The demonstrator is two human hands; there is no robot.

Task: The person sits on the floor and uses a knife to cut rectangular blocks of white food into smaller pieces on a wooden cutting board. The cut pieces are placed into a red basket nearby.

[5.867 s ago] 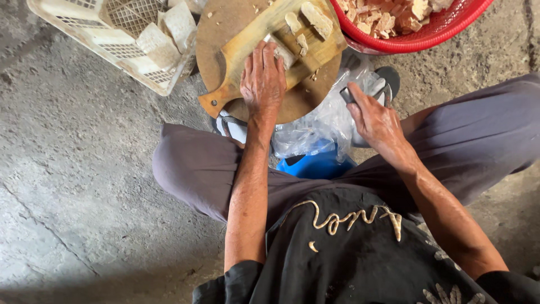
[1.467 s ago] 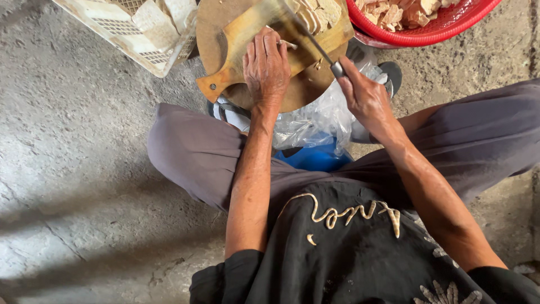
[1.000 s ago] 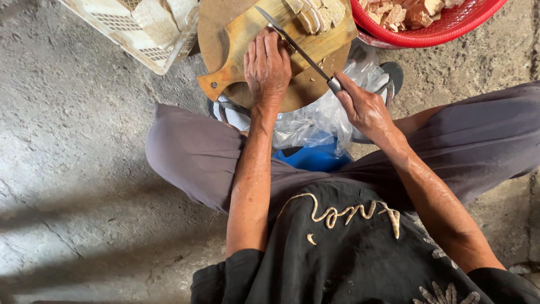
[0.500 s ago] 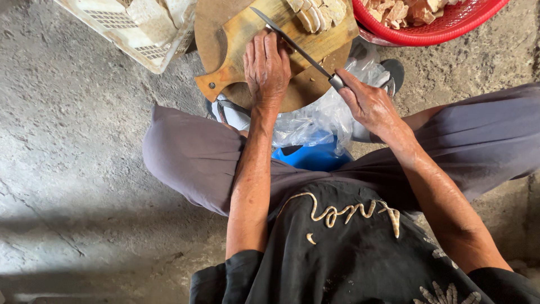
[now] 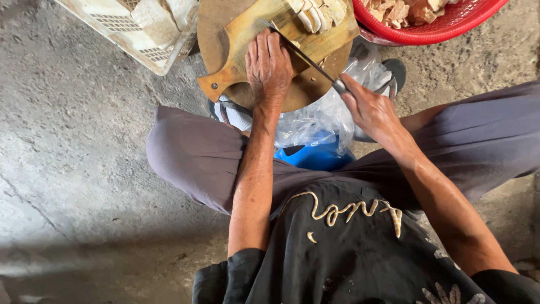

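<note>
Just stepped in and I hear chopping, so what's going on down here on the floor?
A person sits on the concrete floor cutting pale food on a wooden cutting board. The left hand lies flat on the board, while the right hand holds a knife, its blade across the board beside sliced pieces. A red basket of cut bits sits to the right, a white crate of blocks to the left.

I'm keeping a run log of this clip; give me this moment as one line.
left hand: pressed flat on cutting board | right hand: gripping knife | blade: across board beside pale slices
</note>
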